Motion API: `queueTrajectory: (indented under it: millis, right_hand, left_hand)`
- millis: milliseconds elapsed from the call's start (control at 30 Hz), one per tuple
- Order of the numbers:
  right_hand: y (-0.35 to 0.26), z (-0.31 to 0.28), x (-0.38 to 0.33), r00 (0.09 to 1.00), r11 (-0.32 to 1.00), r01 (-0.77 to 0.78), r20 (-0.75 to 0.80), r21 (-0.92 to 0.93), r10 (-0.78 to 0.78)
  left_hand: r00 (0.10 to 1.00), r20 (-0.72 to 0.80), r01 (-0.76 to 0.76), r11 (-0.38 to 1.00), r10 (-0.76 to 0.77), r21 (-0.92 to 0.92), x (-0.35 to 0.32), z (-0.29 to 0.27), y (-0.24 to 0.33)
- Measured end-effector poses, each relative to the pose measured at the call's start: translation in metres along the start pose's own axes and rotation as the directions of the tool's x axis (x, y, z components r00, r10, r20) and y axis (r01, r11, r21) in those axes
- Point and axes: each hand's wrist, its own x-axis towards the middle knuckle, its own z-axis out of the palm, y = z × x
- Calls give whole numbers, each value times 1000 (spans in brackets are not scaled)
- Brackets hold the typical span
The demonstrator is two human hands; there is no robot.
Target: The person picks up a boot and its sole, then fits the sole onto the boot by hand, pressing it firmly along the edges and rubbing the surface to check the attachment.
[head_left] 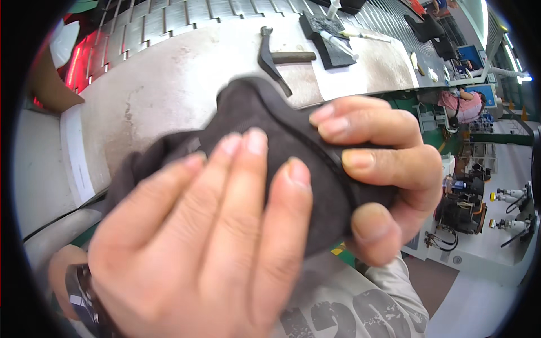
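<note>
Left hand (194, 242) flat against a dark piece (284, 143) in the curled right hand (408, 166), narrow end away, long axis aslant.

Held piece (284, 146): against your left hand (197, 236), right hand (394, 169) around its right side.
Hammer (279, 57): on the table (169, 79), beyond the piece.
Block (333, 58): right of the hammer, partly on a sheet (377, 70).
Syringe (337, 44): across the block.

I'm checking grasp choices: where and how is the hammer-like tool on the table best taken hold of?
Probably by its straight handle, from above, closing across it: that part is slim, lies flat and uncovered, and juts sideways from the curved head, while a black block crowds its right end.
</note>
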Motion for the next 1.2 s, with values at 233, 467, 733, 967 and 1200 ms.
queueTrajectory:
  millis: [233,467,733,967,1200]
  right_hand:
    - [93,89,-70,1000,985,24,14,-169,-22]
    - [109,55,-48,922,965,47,384,-259,58]
    - [152,33,22,664,763,487,748,-424,-8]
    - [180,43,26,627,747,644,672,-165,-393]
    - [187,47,39,606,869,494,710,18,-359]
  left_hand:
    - [959,-5,284,957,-284,63,-98,100,-57]
    - [766,-19,617,743,-643,-258,-136,134,-7]
    - [612,-205,756,641,-764,-133,-98,179,6]
    - [619,-197,765,641,-760,-69,-96,182,6]
    - [622,-169,774,633,-765,-18,-92,179,8]
